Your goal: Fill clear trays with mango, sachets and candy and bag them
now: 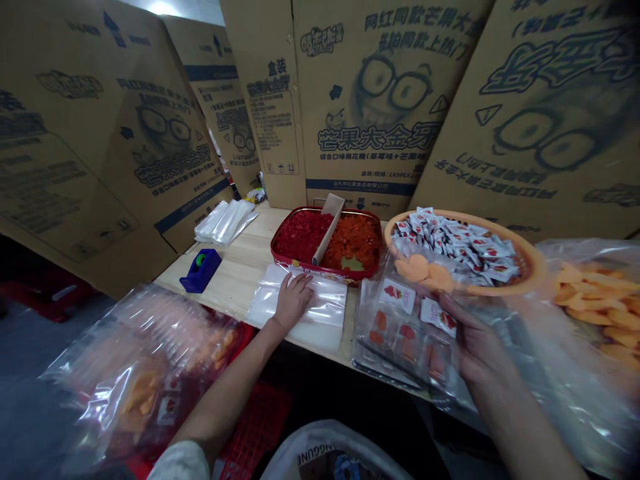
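My left hand (294, 301) lies on a stack of transparent plastic bags (325, 320), its fingers stretched over the top sheet. In my right hand (475, 340) is a transparent plastic tray (400, 327), gripped at its right edge and tilted. The tray carries orange slices (417, 268) at its far end, two printed sachets (399, 295) in the middle and small red and orange pieces in its near compartments. More transparent trays (387, 368) lie beneath it. Behind the bags, a red tin (327, 268) holds red and orange crumbly bits, split by a cardboard strip (329, 230).
An orange basket (533, 267) of sachets stands at the right, beside a bag of orange slices (595, 300). A blue tape dispenser (201, 270) and folded bags (225, 221) are at the left. Filled packs (145, 367) rest lower left. Cardboard cartons (280, 147) line the back.
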Available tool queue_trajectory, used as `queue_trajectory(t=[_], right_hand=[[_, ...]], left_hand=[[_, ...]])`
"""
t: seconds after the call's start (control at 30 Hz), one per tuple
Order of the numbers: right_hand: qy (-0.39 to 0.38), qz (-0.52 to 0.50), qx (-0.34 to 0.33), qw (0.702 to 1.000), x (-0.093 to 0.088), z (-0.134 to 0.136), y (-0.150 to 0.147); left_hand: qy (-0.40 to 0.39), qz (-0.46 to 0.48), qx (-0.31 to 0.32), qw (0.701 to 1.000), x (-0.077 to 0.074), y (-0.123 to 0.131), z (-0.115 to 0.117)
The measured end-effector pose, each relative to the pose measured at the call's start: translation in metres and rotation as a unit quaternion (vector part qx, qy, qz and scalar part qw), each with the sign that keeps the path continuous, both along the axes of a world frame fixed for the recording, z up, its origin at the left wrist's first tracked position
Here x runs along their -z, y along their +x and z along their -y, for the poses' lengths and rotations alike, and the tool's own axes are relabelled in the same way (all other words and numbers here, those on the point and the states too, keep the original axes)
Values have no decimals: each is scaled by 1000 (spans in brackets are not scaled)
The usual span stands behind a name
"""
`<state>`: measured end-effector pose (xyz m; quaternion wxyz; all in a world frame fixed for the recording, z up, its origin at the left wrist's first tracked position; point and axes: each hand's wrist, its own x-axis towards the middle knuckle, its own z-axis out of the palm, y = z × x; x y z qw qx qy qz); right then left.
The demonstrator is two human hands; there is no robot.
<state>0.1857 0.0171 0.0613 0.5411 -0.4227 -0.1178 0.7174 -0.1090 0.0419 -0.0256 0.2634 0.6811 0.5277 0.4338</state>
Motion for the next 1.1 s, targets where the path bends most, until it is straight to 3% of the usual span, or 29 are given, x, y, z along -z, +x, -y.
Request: queue_trajectory(t=[0.13, 0.27, 0.43, 0.6, 0.7, 0.93, 1.1], right_hand=[[0, -7, 14, 1000, -3, 1, 4], [7, -17, 6, 1000, 3, -1, 7], [34, -16, -19, 999, 5, 1, 7], [-17, -33, 9, 999, 0, 5, 9], [-3, -24, 23, 999, 1, 5, 12], [-7, -30, 27, 999, 0, 0, 12], [16, -50, 31, 998, -6, -2, 11]], left_hand=[[30, -16, 1, 999, -30, 2, 6], [7, -35, -3, 999, -52, 0, 5], [-28, -62, 4, 998, -45, -2, -3], [-41, -58, -24, 997, -33, 1, -12], [-66, -47, -32, 996, -33, 1, -15], [-147, 41, -4, 988, -53, 10, 3], [-160, 91, 2, 983, -69, 28, 25]])
